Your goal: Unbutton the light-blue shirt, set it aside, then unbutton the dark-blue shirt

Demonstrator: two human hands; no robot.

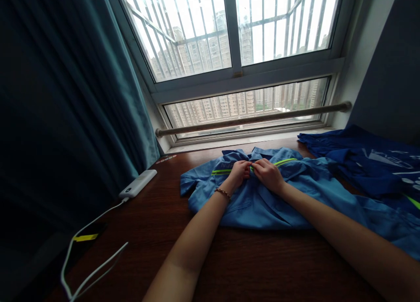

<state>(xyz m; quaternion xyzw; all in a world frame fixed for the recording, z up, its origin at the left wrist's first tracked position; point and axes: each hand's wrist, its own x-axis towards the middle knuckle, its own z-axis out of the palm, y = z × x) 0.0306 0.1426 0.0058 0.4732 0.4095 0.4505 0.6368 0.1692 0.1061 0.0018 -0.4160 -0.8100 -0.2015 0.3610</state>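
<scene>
Work shirt [262,208], lime-striped blue, lies at 4 o'clock, its chest pinched by left hand [240,173] and right hand [267,175], seemingly mid-fastening; next move likely calls for steady fingertips.

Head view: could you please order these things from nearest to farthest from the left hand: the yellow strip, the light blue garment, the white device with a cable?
1. Light blue garment: touched by the left hand.
2. White device: to the hand's left, near the curtain.
3. Yellow strip: further left, lower in the picture.
</scene>
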